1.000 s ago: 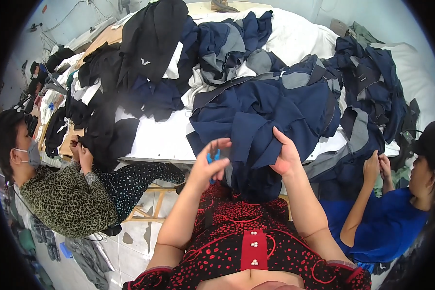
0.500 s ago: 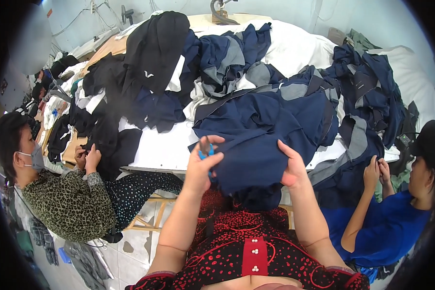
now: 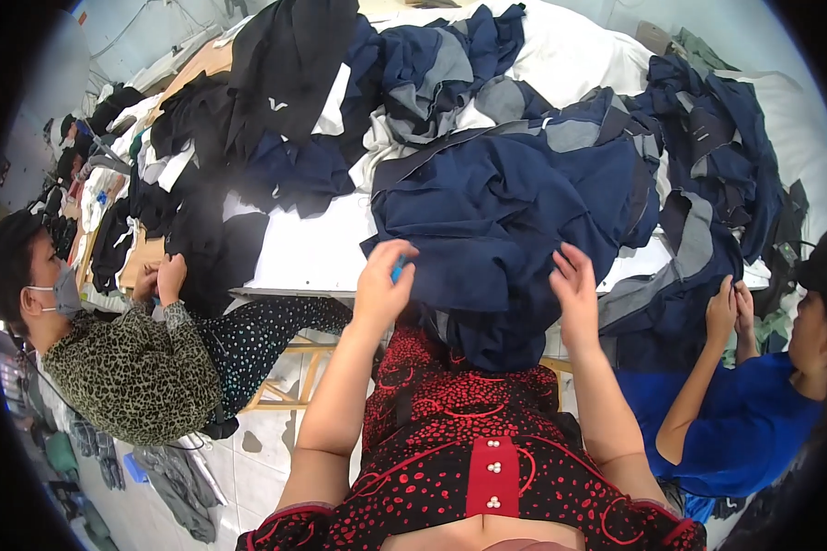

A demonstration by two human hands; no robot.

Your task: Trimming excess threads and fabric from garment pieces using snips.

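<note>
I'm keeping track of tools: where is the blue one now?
In the head view, just left of centre: the blue tool is in the left hand, mostly hidden, beside the navy fabric.

Your counter (image 3: 312,253) is white-topped; bare patches show left of the navy cloth (image 3: 524,188) and a smaller one to its right. That cloth lies crumpled right in front of you, part of it hanging over the near edge. Behind it: navy-and-grey pieces (image 3: 432,69) and a small white bunch (image 3: 381,147). Left: black garments (image 3: 289,78), heaped, spilling toward the near edge. Far side: big white cloth (image 3: 583,55). Right: navy-and-grey heap (image 3: 721,129). Your floor (image 3: 253,491) is pale tile, crumpled grey bundle (image 3: 175,487) at lower left.
</note>
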